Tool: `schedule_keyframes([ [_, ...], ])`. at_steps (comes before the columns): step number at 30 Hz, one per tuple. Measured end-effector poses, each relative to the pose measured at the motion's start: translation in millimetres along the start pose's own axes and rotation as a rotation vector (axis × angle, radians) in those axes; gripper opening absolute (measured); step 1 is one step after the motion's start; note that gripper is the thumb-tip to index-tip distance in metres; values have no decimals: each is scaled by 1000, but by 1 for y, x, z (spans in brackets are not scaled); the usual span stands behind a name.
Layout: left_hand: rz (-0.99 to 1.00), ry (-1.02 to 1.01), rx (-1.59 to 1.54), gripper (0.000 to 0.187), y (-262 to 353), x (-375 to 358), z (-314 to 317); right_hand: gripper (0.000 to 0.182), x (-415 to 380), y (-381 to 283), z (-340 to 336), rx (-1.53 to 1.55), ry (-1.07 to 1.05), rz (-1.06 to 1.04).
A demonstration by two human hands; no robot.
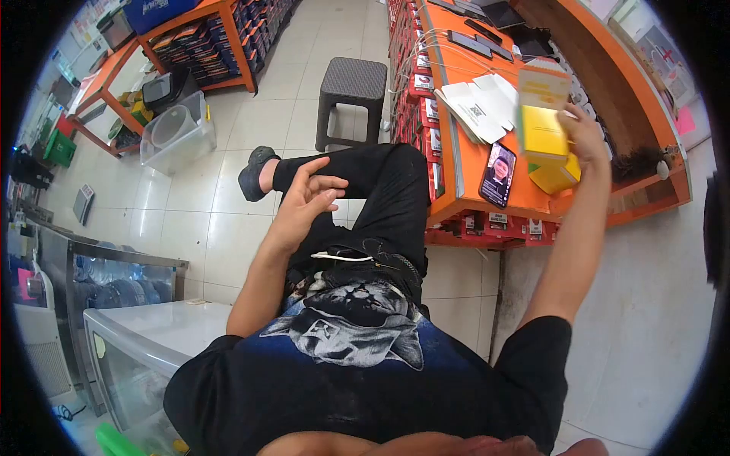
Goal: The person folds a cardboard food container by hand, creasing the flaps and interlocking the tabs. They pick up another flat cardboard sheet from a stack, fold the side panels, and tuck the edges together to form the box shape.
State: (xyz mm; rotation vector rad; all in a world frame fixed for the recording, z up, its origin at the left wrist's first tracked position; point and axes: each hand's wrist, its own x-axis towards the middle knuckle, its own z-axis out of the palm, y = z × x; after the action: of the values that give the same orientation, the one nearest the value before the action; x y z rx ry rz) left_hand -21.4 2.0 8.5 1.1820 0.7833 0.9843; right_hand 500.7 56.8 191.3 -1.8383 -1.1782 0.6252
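Observation:
My right hand (pixel 584 135) is closed on the right side of a yellow box (pixel 543 131), held above the right part of the orange table (pixel 525 199). The box's printed top flap stands up. Another yellow box (pixel 553 178) lies just below it on the table. To their left rests a phone (pixel 499 175) with its screen lit, showing a person. White flat cards or papers (pixel 482 108) lie behind the phone. My left hand (pixel 310 188) is over my bent leg, fingers apart, with nothing in it.
A dark woven stool (pixel 351 87) stands ahead on the tiled floor. More phones (pixel 471 43) and white cables are at the table's far end. Red boxes (pixel 426 114) are stacked under its edge. At left are a clear plastic bin (pixel 179 137) and a white-topped cabinet (pixel 163 323).

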Motion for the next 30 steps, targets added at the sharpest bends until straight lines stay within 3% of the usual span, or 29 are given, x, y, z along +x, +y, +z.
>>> schedule_keyframes([
  [1,-15,3,-13,63,0,0,-1,44,31,21,-32,104,-57,19],
  [2,-14,10,-13,63,2,-1,-1,40,25,11,-42,80,91,56],
  [4,-14,13,-15,62,0,-1,-3,34,65,38,-93,202,49,205],
  [5,-16,11,-12,62,0,-2,-3,36,53,23,-91,185,183,303],
  [7,-15,12,17,59,1,-4,-1,36,76,45,-113,-5,184,399],
  [11,-8,-4,47,56,-5,-2,-2,32,97,89,-108,-71,209,393],
  [14,-28,-4,47,55,-5,0,-1,46,162,172,-126,-308,220,257],
  [15,-29,-2,50,55,-4,0,0,46,155,169,-118,-305,218,257],
  [17,-41,7,74,54,-1,0,1,47,125,153,-95,-909,183,89],
  [18,-49,9,75,54,-2,1,1,45,138,172,-97,-699,201,186],
  [19,-46,12,71,54,-3,2,0,45,132,185,-84,-700,195,191],
  [21,-52,17,68,53,-6,4,-1,44,111,205,-55,-673,460,5],
  [25,-78,6,57,53,-7,-10,0,41,64,159,-37,-639,477,91],
  [28,-85,7,60,53,-9,-9,-2,37,72,136,-45,-852,440,-94],
  [30,-92,27,77,52,-14,-9,-8,33,119,164,-71,-750,58,-207],
])
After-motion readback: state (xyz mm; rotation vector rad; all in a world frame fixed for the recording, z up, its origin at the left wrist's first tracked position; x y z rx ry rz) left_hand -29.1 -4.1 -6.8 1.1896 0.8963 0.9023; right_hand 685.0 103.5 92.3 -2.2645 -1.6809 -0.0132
